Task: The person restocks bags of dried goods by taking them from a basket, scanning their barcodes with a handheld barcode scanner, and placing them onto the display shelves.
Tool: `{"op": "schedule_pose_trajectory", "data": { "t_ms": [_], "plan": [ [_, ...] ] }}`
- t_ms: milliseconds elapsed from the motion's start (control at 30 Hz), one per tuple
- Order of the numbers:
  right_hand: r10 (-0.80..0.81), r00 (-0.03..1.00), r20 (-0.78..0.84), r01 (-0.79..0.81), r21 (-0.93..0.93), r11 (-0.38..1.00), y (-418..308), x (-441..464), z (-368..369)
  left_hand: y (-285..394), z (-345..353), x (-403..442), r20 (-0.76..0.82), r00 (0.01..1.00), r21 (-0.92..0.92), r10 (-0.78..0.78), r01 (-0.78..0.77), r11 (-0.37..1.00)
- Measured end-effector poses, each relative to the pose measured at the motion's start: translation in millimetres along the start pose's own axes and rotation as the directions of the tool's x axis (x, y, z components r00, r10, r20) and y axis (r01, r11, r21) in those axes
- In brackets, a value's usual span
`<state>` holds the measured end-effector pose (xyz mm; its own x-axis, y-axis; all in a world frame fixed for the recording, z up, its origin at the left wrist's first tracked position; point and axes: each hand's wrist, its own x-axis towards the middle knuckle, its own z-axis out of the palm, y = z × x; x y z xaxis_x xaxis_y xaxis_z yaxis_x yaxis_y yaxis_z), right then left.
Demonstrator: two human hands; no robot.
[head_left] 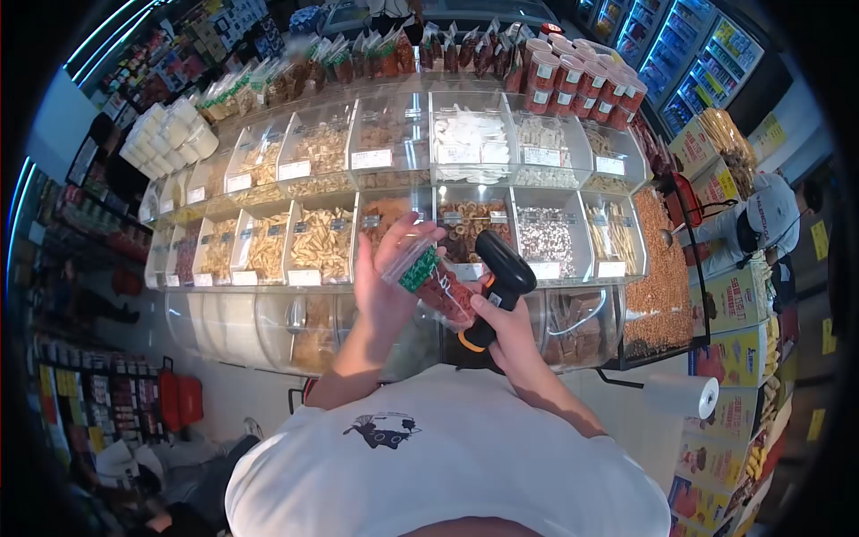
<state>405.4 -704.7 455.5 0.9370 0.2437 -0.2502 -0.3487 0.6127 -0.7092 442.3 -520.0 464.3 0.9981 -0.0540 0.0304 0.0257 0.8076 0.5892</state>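
My left hand [386, 279] is raised in front of the bins, its fingers curved around the upper part of a clear plastic bag [445, 294]. The bag is tilted, with a green band near its top and reddish contents that I cannot identify. In my right hand [510, 333] is a black barcode scanner [504, 266] with orange trim, its fingers wrapped round the handle and its head pointing up and left. The lower end of the bag is close to the scanner handle and my right thumb; whether they touch is unclear.
Clear-fronted bins [322, 242] of dried foods fill the counter ahead. Red-filled tubs [582, 85], white tubs [170, 139] and upright bags [385, 55] line its top. A plastic roll [684, 395] is at right. Another person [768, 215] is at far right.
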Motion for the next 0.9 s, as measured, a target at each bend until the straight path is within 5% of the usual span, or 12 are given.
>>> {"op": "schedule_pose_trajectory", "data": {
  "t_ms": [167,233,367,433,567,633,700,767,900],
  "plan": [
    [-0.122,0.992,-0.043,0.122,0.011,0.992,13,-12,14,15,-18,-37,0.153,0.986,-0.107,-0.062,0.079,0.991],
    [-0.133,0.991,-0.028,0.133,0.008,0.991,16,-19,25,26,-19,-48,0.419,0.907,0.146,-0.034,-0.030,0.989],
    [0.008,1.000,0.020,-0.009,0.055,0.998,23,-27,33,39,-30,-63,0.353,0.929,0.407,-0.111,-0.046,0.912],
    [0.201,0.972,0.123,-0.210,0.066,0.975,25,-28,27,40,-45,-59,0.416,0.899,0.562,-0.135,-0.138,0.816],
    [0.224,0.971,0.087,-0.227,0.019,0.974,33,-28,31,33,-37,-65,0.501,0.865,0.393,0.021,-0.249,0.885],
    [-0.031,0.999,-0.011,0.028,-0.205,0.978,37,-28,30,42,-39,-72,0.255,0.963,0.412,-0.085,-0.029,0.911],
    [-0.055,0.997,-0.050,0.038,-0.305,0.952,30,-34,24,44,-49,-68,0.130,0.990,0.443,-0.058,-0.006,0.896],
    [-0.268,0.961,-0.064,0.149,-0.697,0.701,30,-41,14,49,-48,-63,0.010,1.000,0.471,-0.024,0.016,0.882],
    [-0.396,0.892,0.220,0.431,-0.678,0.595,22,-63,28,44,-33,-58,-0.084,0.996,0.570,0.000,0.048,0.820]
  ]
}}
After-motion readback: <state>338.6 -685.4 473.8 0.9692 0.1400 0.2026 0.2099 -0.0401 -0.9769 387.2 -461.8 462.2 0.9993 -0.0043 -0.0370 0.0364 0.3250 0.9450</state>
